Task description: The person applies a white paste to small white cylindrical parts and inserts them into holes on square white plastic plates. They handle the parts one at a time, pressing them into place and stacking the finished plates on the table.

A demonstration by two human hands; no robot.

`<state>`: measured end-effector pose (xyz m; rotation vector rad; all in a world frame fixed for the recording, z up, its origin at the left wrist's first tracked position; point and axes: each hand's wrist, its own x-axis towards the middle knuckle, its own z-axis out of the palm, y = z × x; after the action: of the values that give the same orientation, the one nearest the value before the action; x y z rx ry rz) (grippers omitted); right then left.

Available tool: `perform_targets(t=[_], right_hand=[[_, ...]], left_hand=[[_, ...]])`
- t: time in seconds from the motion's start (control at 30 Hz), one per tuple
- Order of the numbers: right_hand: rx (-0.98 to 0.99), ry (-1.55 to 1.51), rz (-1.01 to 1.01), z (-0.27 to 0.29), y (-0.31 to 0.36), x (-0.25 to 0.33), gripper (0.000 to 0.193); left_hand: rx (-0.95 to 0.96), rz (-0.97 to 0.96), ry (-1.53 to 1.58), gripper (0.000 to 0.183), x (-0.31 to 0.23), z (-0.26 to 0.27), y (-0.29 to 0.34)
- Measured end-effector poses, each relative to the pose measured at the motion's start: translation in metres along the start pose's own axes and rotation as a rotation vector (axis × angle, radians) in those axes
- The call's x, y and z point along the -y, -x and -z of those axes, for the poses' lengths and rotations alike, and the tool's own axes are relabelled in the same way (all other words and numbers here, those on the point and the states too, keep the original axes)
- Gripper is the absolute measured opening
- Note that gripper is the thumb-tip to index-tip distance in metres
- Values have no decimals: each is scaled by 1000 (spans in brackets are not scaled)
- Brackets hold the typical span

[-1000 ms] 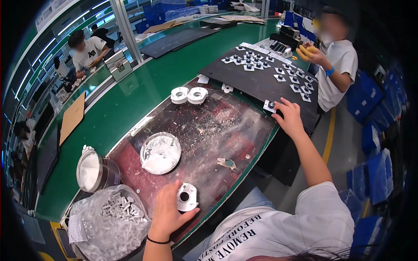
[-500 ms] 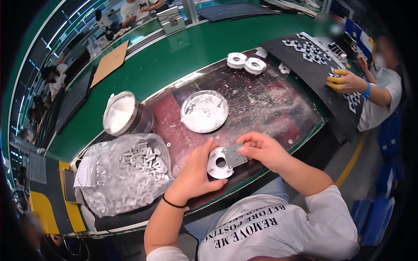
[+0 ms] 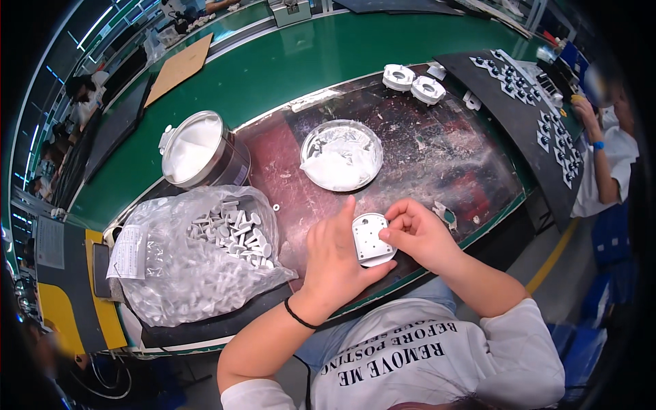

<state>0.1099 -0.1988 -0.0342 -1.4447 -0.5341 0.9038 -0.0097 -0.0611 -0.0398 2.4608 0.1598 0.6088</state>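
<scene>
A flat plate with several small holes [image 3: 367, 242] lies over a round white part [image 3: 381, 260], hiding its centre opening. My left hand [image 3: 336, 263] grips the round part from the left, its thumb along the near edge and its fingers stretched along the far left side. From the right, my right hand [image 3: 418, 236] pinches the plate's edge, thumb on top and fingers curled. Left of my hands, a clear plastic bag [image 3: 171, 290] holds many grey-white flat-headed pegs [image 3: 240, 236]. A small white ring [image 3: 276, 207] rests by the bag.
A foil-like round dish of white material [image 3: 342, 167] and a metal tin of white paste [image 3: 197, 154] stand beyond my hands. Two white round parts [image 3: 413, 83] sit farther back. At right, a co-worker's arm [image 3: 601, 164] is beside a black board [image 3: 478, 89] of small parts.
The plate has moved left onto the round part and now covers its centre hole. The co-worker's hand at right has drawn back from the board. My view has shifted slightly.
</scene>
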Motion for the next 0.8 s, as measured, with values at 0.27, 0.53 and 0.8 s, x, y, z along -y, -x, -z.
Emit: perform_targets(t=[0.27,0.53,0.8], right_hand=[[43,46,7,4,-4,1,22],[90,21,3,5,-4,5,19],[81,-38,15,4,-5,4,16]], left_hand=[[15,-11,-18,117,0,0,0],[10,-16,6,117,1,-2,0],[8,-19,4,115,1,-2,-1]])
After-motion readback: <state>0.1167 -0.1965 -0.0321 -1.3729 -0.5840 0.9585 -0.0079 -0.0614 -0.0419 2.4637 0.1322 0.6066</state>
